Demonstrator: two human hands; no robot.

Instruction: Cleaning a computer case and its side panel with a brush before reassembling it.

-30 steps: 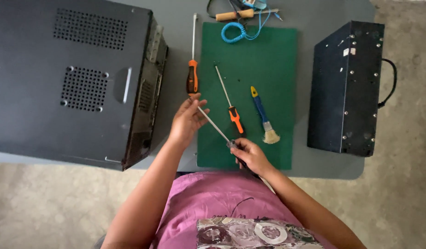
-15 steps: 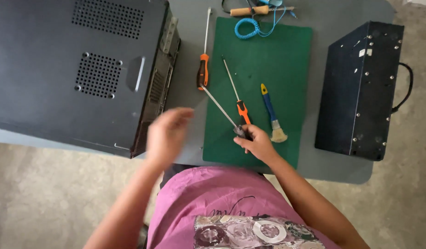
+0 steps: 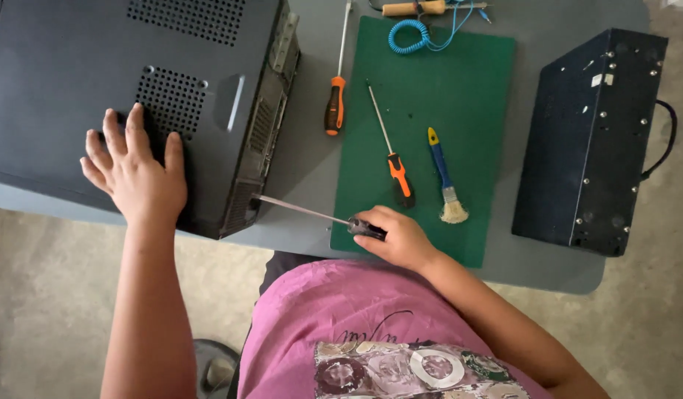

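We press our left hand [image 3: 138, 171] flat on the top panel of the dark computer case [image 3: 97, 81], fingers spread apart and lying just below its round vent grille [image 3: 170, 98]. Our right hand [image 3: 397, 238] has its fingers clamped around the dark handle of a long screwdriver [image 3: 312, 214]; the thin shaft runs away from those fingers to the left, and its tip touches the rear edge of the case near the lower corner. Just beyond the right fingers, on the green mat [image 3: 460, 81], lie an orange-handled screwdriver [image 3: 392, 155] and a small brush [image 3: 446, 181]. Farther off, a second orange screwdriver [image 3: 336, 96] rests on the grey table [image 3: 304, 159].
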